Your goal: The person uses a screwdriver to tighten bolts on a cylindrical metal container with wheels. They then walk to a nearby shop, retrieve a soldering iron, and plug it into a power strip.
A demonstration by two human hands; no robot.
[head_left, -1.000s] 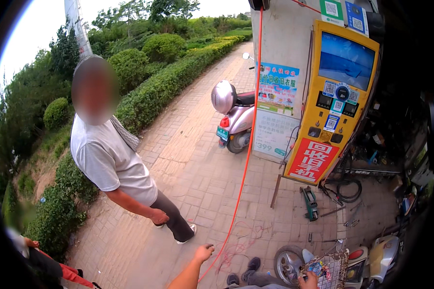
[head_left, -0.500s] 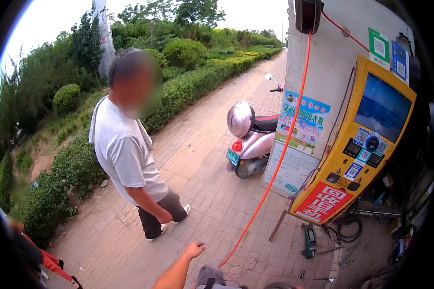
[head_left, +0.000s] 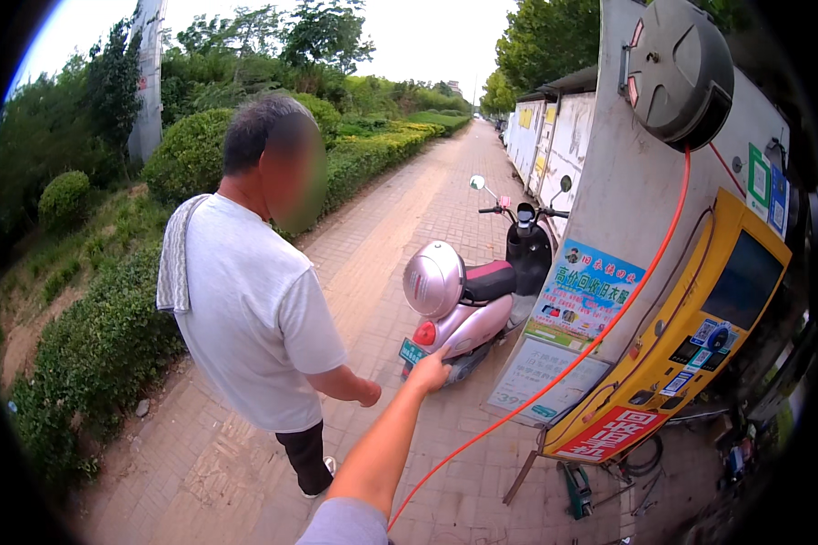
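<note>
My left hand (head_left: 434,371) reaches forward from the lower edge on a bare forearm with a grey sleeve. Its index finger is stretched out, pointing toward the rear of a pink scooter (head_left: 468,334); the other fingers look curled, with nothing visible in them. In the picture the fingertip overlaps the scooter, but the hand seems to be short of it. An orange-red hose (head_left: 554,386) hangs from a round grey reel (head_left: 682,77) and curves down to the right of my forearm, leaving at the lower edge. My right hand is out of view.
On the left a person (head_left: 245,309) in a light T-shirt stands close, a towel over one shoulder. A yellow machine (head_left: 682,345) with a screen leans into view at the right, beside posters (head_left: 582,295). Tools and a green jack (head_left: 577,490) lie below it. Hedges (head_left: 109,381) border the paving.
My left hand has risen and stretched farther forward, its index finger now extended toward the scooter. My view has shifted, bringing the hose reel and the scooter's front into sight. The person appears closer.
</note>
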